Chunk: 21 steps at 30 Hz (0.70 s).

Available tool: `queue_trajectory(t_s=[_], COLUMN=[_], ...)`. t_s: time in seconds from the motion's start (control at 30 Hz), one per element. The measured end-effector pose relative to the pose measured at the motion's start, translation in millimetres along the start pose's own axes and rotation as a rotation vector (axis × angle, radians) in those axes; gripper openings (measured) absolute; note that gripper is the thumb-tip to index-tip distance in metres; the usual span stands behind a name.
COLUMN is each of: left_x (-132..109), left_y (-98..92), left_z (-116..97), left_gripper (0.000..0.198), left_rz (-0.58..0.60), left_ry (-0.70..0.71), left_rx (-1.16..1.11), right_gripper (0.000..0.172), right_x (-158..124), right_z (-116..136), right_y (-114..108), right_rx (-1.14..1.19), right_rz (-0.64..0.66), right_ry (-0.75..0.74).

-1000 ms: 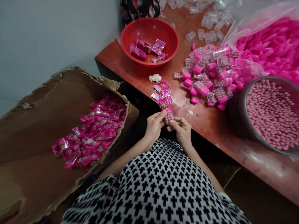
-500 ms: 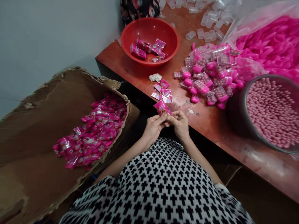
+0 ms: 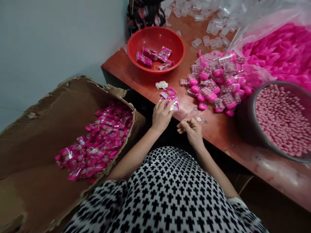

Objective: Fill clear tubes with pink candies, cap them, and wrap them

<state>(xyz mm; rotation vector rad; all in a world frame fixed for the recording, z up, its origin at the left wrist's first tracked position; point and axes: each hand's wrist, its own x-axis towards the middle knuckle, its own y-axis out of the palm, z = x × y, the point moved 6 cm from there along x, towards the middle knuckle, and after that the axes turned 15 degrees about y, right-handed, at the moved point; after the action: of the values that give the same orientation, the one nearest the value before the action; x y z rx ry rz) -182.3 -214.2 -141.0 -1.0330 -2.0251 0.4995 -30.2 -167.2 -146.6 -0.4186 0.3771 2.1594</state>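
Observation:
My left hand (image 3: 161, 115) reaches onto the table's near edge, and its fingertips press on a pink sachet (image 3: 174, 103) in a small cluster of sachets (image 3: 169, 92). Just to the right, my right hand (image 3: 191, 128) hovers at the table edge with its fingers curled in and nothing visible in them. A pile of clear capsules with pink caps (image 3: 215, 82), filled with pink beads, lies on the red-brown table (image 3: 218, 129) beyond my right hand.
A red bowl (image 3: 136, 38) holds a few pink packets. A grey bowl (image 3: 245, 110) of pink beads stands at the right, with a bag of pink caps (image 3: 279, 51) behind it. Empty clear capsules (image 3: 211, 29) lie at the back. A torn cardboard box (image 3: 48, 116) with several pink packets (image 3: 97, 142) sits at the left.
Both hands held a pink packet together near my lap. They have parted: the left hand went forward onto the sachets on the table, and the right hand stayed back without the packet.

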Motion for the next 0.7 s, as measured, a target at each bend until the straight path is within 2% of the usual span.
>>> queue_trajectory(t_s=[0.1, 0.2, 0.37, 0.5, 0.57, 0.63, 0.7], left_x=[15.9, 16.4, 10.5, 25.9, 44.5, 65.2, 83.1], left_y=[23.4, 29.9, 30.2, 18.4, 8.8, 0.5, 2.6], left_z=[1.9, 7.6, 7.0, 8.0, 22.9, 47.6, 74.8], left_gripper=[0.027, 0.018, 0.016, 0.017, 0.027, 0.034, 0.030], left_rz=[0.101, 0.078, 0.001, -0.047, -0.121, -0.229, -0.232], left_ry=[0.077, 0.072, 0.031, 0.025, -0.014, -0.070, -0.132], left_rx=[0.207, 0.212, 0.015, -0.078, -0.118, -0.133, -0.130], right_gripper=[0.023, 0.022, 0.022, 0.022, 0.022, 0.022, 0.022], right_x=[-0.1, 7.3, 26.1, 28.3, 25.1, 20.8, 16.8], right_z=[4.7, 8.3, 21.4, 25.4, 21.7, 17.4, 14.8], right_y=[-6.3, -11.3, -13.9, -15.7, -15.9, -15.1, -13.0], right_rx=[-0.046, -0.071, -0.160, -0.208, -0.199, -0.185, -0.172], right_rz=[-0.019, -0.037, -0.093, -0.115, -0.102, -0.090, -0.074], right_ry=[-0.024, -0.040, -0.124, -0.158, -0.139, -0.115, -0.101])
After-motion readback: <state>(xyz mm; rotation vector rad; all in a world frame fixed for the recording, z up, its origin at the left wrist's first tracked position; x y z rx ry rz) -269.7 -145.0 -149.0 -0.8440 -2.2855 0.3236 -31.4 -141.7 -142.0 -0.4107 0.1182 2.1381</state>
